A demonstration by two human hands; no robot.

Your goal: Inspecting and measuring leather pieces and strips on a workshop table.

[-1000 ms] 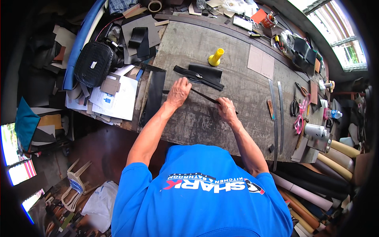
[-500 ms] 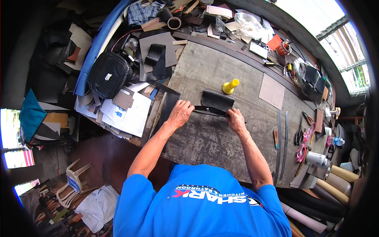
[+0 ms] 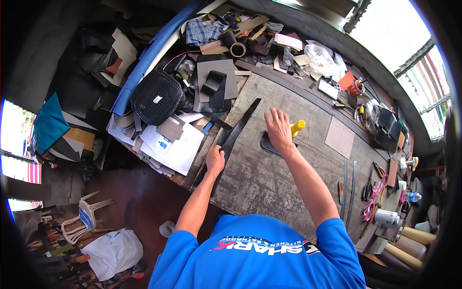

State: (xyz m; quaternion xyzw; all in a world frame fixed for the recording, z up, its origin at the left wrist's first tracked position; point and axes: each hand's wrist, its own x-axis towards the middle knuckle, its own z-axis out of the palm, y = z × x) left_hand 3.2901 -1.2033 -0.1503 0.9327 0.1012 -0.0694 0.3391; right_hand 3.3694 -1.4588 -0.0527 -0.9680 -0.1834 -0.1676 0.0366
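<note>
Over the left side of your surface [image 3: 255, 188], the long black strip [image 3: 244, 124], its lower end hard to trace, is clasped in your left hand [image 3: 215, 160], while your right hand [image 3: 279, 129], fingers outstretched, partly hides a black piece [image 3: 269, 145] and yellow object [image 3: 299, 126], and a red container [image 3: 356, 88] holds indistinct slim items.

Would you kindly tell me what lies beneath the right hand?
A black piece shows partly beneath the right hand; what the hand covers cannot be seen.

A person's right hand [image 3: 279, 129] partly hid a black piece [image 3: 268, 145] and a yellow object [image 3: 299, 126] (its base mostly obscured) as the lower edge cropped a blue shirt [image 3: 260, 267].
</note>
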